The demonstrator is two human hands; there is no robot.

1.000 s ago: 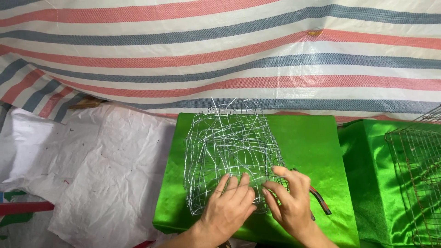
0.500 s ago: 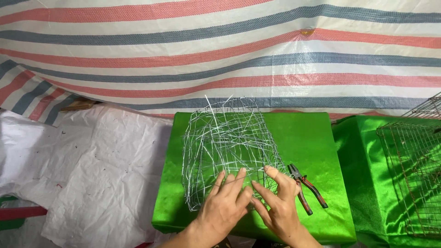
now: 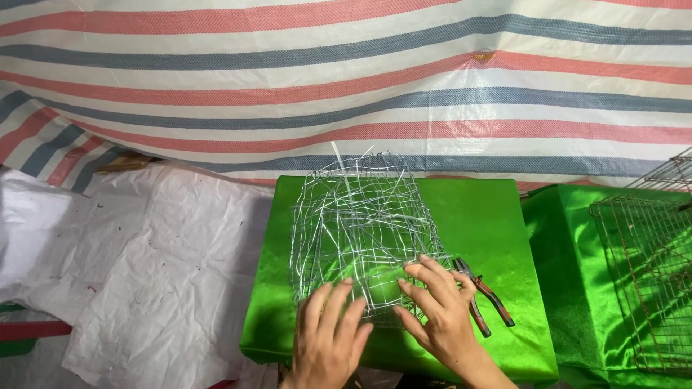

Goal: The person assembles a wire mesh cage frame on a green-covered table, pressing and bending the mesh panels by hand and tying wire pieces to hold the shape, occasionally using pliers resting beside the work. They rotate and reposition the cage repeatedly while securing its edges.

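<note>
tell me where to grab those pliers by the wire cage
Take the pliers by the red-and-black handles, coming from the near right. The handles splay toward the person and lie free on the green cloth; the jaw end points toward the wire cage and right hand.

No packages, labels, signs or screens show anywhere in the head view.

Behind your work surface a striped tarpaulin [image 3: 346,79] in red, white and grey-blue bands fills the whole back, sagging in soft folds. Before you stands a block draped in shiny green cloth [image 3: 476,216], catching bright highlights along its left edge. To its left, crumpled white sheeting [image 3: 144,266] covers the ground. Beyond its right edge sits a second green-draped block [image 3: 569,252].
</note>
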